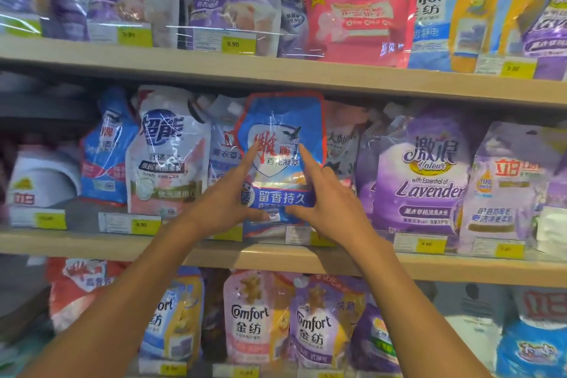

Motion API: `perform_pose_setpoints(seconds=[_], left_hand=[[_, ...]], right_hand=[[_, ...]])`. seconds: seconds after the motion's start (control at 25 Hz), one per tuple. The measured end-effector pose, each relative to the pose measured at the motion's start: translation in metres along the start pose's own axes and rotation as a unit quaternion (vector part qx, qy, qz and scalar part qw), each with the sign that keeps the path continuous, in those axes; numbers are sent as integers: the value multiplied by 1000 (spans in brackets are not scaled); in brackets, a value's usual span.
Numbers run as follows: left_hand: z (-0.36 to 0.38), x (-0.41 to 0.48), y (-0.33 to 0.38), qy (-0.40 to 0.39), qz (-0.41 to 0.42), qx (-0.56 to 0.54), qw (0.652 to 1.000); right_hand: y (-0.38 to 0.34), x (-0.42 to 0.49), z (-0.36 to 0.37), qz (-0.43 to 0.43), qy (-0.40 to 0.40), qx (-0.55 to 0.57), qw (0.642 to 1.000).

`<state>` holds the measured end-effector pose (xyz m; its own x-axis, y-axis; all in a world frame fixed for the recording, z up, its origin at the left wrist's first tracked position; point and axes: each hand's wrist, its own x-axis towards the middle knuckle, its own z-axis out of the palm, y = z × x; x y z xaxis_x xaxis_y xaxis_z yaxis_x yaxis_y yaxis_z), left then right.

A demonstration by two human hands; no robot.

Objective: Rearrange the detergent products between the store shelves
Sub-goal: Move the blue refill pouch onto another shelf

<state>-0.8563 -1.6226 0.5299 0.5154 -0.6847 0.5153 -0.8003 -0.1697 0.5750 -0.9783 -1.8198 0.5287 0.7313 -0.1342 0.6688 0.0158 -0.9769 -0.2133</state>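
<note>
A blue detergent pouch with a red border [280,129] stands upright at the front of the middle shelf [92,244], in the centre of the row. My left hand [228,196] presses on its lower left, index finger stretched up over the label. My right hand [325,196] holds its lower right side, index finger also pointing up on the pouch. Both thumbs sit near the pouch's bottom edge. Other pouches stand close on both sides of it.
A white and pink pouch [167,156] stands just left, and a purple Lavender pouch [420,175] to the right. The top shelf [276,70] holds a pink pouch [357,15] and others. Comfort pouches [254,319] fill the bottom shelf. Yellow price tags line the shelf edges.
</note>
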Motion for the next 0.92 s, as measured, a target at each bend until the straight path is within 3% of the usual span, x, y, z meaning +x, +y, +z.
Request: perform_pose_setpoints(seconds=[0.24,0.48,0.92], left_hand=[[1,2,9,34,-5,25,999],[19,-12,18,164,46,128,977],[7,-43,47,232,123,199,944]], right_hand=[[0,6,7,17,-17,121,992],[-16,-7,20,4,104,139,985],[-40,-27,2,-59,228,113,965]])
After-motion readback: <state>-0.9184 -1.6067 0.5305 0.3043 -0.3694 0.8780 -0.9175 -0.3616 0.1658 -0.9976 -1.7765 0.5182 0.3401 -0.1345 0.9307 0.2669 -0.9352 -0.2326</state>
